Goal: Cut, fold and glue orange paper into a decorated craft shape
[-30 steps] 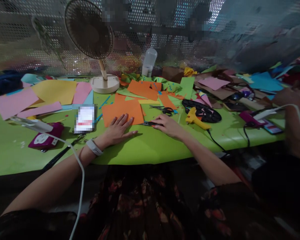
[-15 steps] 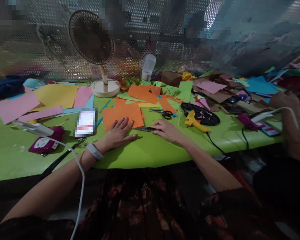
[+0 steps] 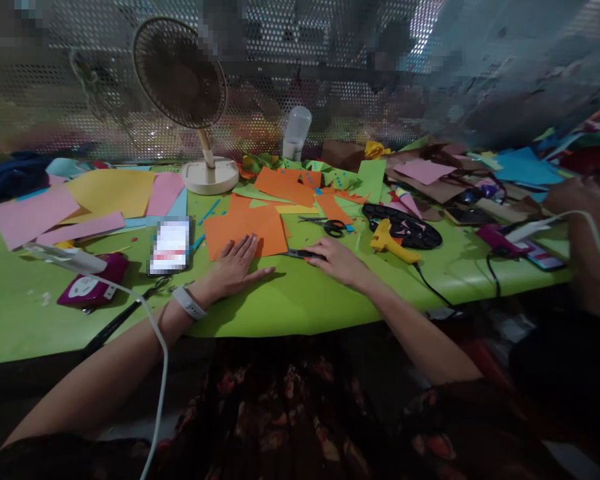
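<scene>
My left hand (image 3: 234, 268) lies flat with fingers spread on the lower edge of an orange paper sheet (image 3: 250, 227). To its right, my right hand (image 3: 336, 261) is closed around the handles of a dark pair of scissors (image 3: 300, 253), whose blades point left at the sheet's lower right corner. Whether the blades touch the paper cannot be told. A second pair of scissors with black handles (image 3: 333, 227) lies just above my right hand. Beyond the sheet are more orange paper pieces (image 3: 285, 185).
Right of my right hand lie a yellow glue gun (image 3: 394, 244) and a black tray (image 3: 415, 230). A phone (image 3: 170, 245) and a purple power block (image 3: 94, 280) are at left. Behind stands a fan (image 3: 210, 175). Another person's hand (image 3: 577, 197) is at far right.
My right hand and the scissors have shifted slightly to the right, away from my left hand. My left hand stays on the orange sheet.
</scene>
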{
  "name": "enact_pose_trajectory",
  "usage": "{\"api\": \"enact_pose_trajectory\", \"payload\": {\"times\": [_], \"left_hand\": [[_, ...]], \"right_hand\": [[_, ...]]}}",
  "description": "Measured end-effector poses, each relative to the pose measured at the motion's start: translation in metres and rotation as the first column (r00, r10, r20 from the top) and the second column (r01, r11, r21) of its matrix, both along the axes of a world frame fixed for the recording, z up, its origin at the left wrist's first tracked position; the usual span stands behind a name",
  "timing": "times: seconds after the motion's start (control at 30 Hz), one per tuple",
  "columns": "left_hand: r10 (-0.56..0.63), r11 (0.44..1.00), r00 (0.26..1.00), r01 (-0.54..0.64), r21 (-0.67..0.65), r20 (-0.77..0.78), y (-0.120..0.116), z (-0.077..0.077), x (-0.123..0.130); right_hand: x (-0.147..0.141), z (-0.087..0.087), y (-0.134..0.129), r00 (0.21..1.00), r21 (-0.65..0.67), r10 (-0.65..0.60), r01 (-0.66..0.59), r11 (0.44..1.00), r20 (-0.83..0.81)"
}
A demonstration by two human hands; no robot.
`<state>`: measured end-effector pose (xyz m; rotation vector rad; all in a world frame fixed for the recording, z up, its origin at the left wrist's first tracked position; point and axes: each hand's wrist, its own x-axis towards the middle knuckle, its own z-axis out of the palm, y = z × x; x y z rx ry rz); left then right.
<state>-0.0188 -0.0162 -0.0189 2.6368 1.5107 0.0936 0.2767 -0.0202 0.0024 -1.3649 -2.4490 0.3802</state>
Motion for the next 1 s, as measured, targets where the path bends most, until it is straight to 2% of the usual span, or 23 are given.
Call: {"api": "enact_pose_trajectory", "payload": {"times": [0.2, 0.33, 1.0], "left_hand": [[-0.003, 1.000, 1.000, 0.003, 0.014, -0.008, 0.001, -0.001, 0.000], [-0.004, 1.000, 1.000, 0.004, 0.010, -0.007, 0.003, -0.003, 0.000], [0.018, 1.000, 0.999, -0.018, 0.003, -0.030, -0.001, -0.001, 0.003]], "right_hand": [[-0.027, 0.001, 0.002, 1.000, 0.002, 0.015, -0.015, 1.000, 0.020], [-0.035, 0.003, 0.004, 1.000, -0.001, 0.019, -0.019, 1.000, 0.020], [-0.025, -0.002, 0.003, 0.993, 0.026, 0.113, -0.112, 0.993, -0.044]]}}
